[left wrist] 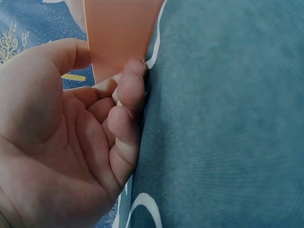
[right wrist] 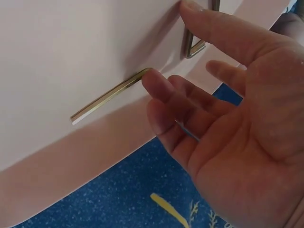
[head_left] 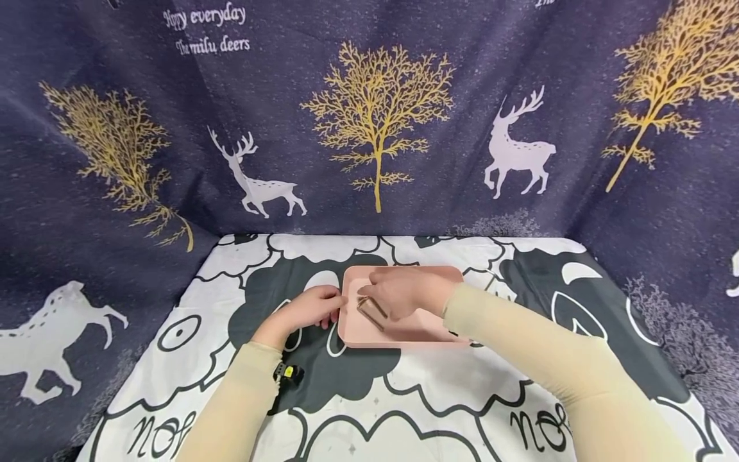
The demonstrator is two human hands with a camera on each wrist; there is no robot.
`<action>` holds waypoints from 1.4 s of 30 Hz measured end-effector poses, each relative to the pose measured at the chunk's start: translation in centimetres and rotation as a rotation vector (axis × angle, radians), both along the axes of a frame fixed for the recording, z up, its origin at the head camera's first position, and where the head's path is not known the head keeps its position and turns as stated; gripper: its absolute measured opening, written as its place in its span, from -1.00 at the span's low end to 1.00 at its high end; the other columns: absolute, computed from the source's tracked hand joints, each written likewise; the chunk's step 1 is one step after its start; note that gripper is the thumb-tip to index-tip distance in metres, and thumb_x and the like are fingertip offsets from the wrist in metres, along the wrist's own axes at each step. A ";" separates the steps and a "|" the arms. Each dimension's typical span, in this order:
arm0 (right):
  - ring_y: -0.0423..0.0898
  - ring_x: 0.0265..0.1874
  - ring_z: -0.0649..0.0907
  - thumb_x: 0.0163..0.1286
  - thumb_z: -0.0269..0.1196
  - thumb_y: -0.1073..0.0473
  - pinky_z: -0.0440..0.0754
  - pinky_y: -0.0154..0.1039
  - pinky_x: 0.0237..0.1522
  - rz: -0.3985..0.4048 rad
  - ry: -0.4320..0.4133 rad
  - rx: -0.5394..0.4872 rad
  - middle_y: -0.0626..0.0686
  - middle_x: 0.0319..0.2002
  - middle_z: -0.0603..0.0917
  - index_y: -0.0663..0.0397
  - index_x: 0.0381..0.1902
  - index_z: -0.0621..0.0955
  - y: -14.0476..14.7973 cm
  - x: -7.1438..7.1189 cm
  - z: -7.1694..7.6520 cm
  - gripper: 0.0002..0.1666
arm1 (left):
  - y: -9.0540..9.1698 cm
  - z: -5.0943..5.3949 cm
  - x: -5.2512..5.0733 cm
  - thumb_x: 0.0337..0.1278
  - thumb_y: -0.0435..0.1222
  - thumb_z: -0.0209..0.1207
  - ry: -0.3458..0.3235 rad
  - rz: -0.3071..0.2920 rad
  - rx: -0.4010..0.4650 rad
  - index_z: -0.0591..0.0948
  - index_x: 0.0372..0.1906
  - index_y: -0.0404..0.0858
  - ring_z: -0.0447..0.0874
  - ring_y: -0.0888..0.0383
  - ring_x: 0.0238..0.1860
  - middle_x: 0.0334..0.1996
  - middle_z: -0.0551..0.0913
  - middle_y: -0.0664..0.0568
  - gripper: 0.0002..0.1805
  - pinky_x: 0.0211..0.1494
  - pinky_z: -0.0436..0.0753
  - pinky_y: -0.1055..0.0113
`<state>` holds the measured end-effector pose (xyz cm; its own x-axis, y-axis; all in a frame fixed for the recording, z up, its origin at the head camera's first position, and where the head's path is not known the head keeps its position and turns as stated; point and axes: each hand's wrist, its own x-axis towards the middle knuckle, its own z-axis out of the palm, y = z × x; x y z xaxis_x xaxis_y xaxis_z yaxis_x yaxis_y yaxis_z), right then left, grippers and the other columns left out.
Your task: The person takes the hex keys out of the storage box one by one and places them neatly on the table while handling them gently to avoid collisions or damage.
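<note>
Inside the tray point(head_left: 424, 326), the right hand point(head_left: 404, 289) had its fingers loosely bent, thumb well apart, a fingertip at one hex key's end point(right wrist: 107, 98); I couldn't tell whether it touched. The left hand point(head_left: 308, 307) pinched the tray's left rim. I counted at least two hex keys in the tray, one cloth point(head_left: 358, 382) under it, three gold trees point(head_left: 378, 170) behind.
</note>
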<state>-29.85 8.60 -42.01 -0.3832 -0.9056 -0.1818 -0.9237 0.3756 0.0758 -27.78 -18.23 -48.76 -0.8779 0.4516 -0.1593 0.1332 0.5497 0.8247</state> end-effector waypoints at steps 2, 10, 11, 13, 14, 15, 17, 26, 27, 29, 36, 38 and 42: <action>-0.05 -0.34 0.48 0.58 0.32 0.14 0.61 -0.08 -0.15 0.016 -0.010 -0.019 0.02 -0.30 0.57 -0.01 0.33 0.67 -0.2 -0.2 -0.2 -0.59 | 0.1 -0.1 -0.1 0.71 -0.12 0.11 0.001 -0.002 -0.002 0.64 -0.33 -0.22 0.60 0.09 -0.59 -0.48 0.68 -0.02 -0.62 -0.47 0.54 0.23; -0.08 -0.31 0.45 0.25 0.52 0.21 0.59 -0.13 -0.18 -0.030 -0.074 0.033 -0.03 -0.25 0.56 -0.21 0.35 0.71 -0.8 -0.4 -0.4 -0.32 | 0.3 -0.6 -0.3 0.71 -0.12 0.10 -0.005 -0.013 0.004 0.65 -0.33 -0.20 0.61 0.09 -0.59 -0.48 0.68 -0.02 -0.62 -0.46 0.54 0.23; -0.08 -0.30 0.45 0.21 0.55 0.22 0.61 -0.14 -0.15 -0.035 -0.076 0.046 -0.02 -0.22 0.58 -0.21 0.33 0.72 -0.8 -0.4 -0.3 -0.30 | 0.4 -0.6 -0.4 0.72 -0.11 0.10 -0.003 -0.016 0.003 0.65 -0.33 -0.20 0.61 0.09 -0.58 -0.48 0.68 -0.02 -0.62 -0.46 0.54 0.23; -0.08 -0.28 0.47 0.18 0.58 0.22 0.62 -0.14 -0.11 -0.034 -0.078 0.060 -0.01 -0.18 0.60 -0.20 0.29 0.73 -0.9 -0.4 -0.3 -0.32 | 0.4 -0.7 -0.4 0.72 -0.11 0.09 -0.004 -0.018 0.002 0.64 -0.33 -0.20 0.60 0.08 -0.58 -0.48 0.68 -0.02 -0.62 -0.46 0.53 0.23; -0.08 -0.28 0.47 0.16 0.58 0.21 0.62 -0.14 -0.10 -0.032 -0.079 0.062 -0.01 -0.18 0.61 -0.18 0.27 0.74 -1.0 -0.5 -0.3 -0.33 | 0.4 -0.7 -0.4 0.72 -0.10 0.09 -0.002 -0.019 0.000 0.64 -0.33 -0.20 0.60 0.08 -0.58 -0.48 0.68 -0.02 -0.61 -0.47 0.54 0.22; -0.08 -0.29 0.46 0.17 0.57 0.21 0.62 -0.14 -0.11 -0.032 -0.080 0.063 -0.01 -0.19 0.61 -0.17 0.24 0.75 -1.0 -0.5 -0.3 -0.36 | 0.4 -0.7 -0.4 0.72 -0.10 0.09 -0.003 -0.018 -0.001 0.64 -0.33 -0.20 0.60 0.08 -0.58 -0.48 0.68 -0.02 -0.61 -0.47 0.54 0.23; -0.08 -0.31 0.45 0.18 0.54 0.22 0.60 -0.15 -0.13 -0.024 -0.082 0.060 -0.03 -0.23 0.60 -0.14 0.19 0.77 -1.0 -0.5 -0.4 -0.43 | 0.5 -0.7 -0.4 0.73 -0.10 0.08 -0.005 -0.016 -0.002 0.64 -0.33 -0.19 0.60 0.07 -0.58 -0.47 0.68 -0.02 -0.61 -0.47 0.53 0.23; -0.11 -0.47 0.35 0.21 0.41 0.18 0.43 -0.20 -0.37 -0.154 -0.113 0.077 -0.13 -0.49 0.42 -0.08 -0.15 0.65 -0.8 -0.3 -0.6 -0.75 | 0.8 -0.6 -0.1 0.70 -0.14 0.11 -0.012 -0.001 0.003 0.65 -0.33 -0.23 0.60 0.10 -0.59 -0.49 0.68 -0.01 -0.63 -0.48 0.51 0.25; -0.12 -0.49 0.32 0.26 0.39 0.17 0.40 -0.19 -0.40 -0.169 -0.126 0.078 -0.13 -0.49 0.40 -0.09 -0.22 0.61 -0.7 -0.1 -0.6 -0.83 | 0.9 -0.6 -0.1 0.70 -0.13 0.11 -0.015 -0.001 0.004 0.65 -0.33 -0.23 0.60 0.11 -0.59 -0.49 0.68 -0.01 -0.63 -0.48 0.51 0.25; -0.13 -0.55 0.28 0.35 0.32 0.14 0.33 -0.18 -0.47 -0.182 -0.144 0.077 -0.13 -0.50 0.39 -0.12 -0.35 0.55 -0.4 0.2 -0.6 -0.87 | 0.9 -0.7 0.0 0.70 -0.12 0.12 -0.022 -0.002 0.006 0.65 -0.33 -0.22 0.60 0.11 -0.59 -0.49 0.69 -0.01 -0.63 -0.48 0.51 0.25; -0.18 -0.52 0.32 0.22 0.35 0.15 0.41 -0.17 -0.43 -0.262 -0.246 0.002 -0.16 -0.46 0.40 -0.03 -0.35 0.58 1.9 -0.4 0.5 -0.88 | 0.8 -0.2 0.1 0.70 -0.11 0.13 -0.027 0.013 0.001 0.65 -0.32 -0.21 0.60 0.10 -0.59 -0.48 0.69 -0.02 -0.64 -0.47 0.53 0.25; -0.18 -0.46 0.42 0.16 0.44 0.17 0.53 -0.18 -0.33 -0.280 -0.270 -0.046 -0.15 -0.40 0.49 0.08 -0.17 0.64 3.2 -1.0 1.2 -0.71 | 0.6 -0.1 0.0 0.70 -0.11 0.14 -0.031 0.018 0.002 0.65 -0.32 -0.21 0.60 0.10 -0.58 -0.48 0.69 -0.01 -0.64 -0.47 0.53 0.25; -0.19 -0.43 0.50 0.12 0.48 0.18 0.57 -0.16 -0.27 -0.355 -0.311 -0.200 -0.12 -0.38 0.56 0.23 0.05 0.66 6.9 -2.0 2.3 -0.48 | 0.3 -0.1 0.0 0.70 -0.11 0.14 -0.027 0.025 -0.003 0.65 -0.32 -0.21 0.61 0.09 -0.58 -0.48 0.69 0.00 -0.64 -0.48 0.52 0.25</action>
<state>-31.82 15.53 -39.68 -0.6287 -0.7583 -0.1724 -0.7040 0.6491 -0.2882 -27.82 -17.98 -48.87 -0.8841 0.4293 -0.1843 0.0972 0.5547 0.8263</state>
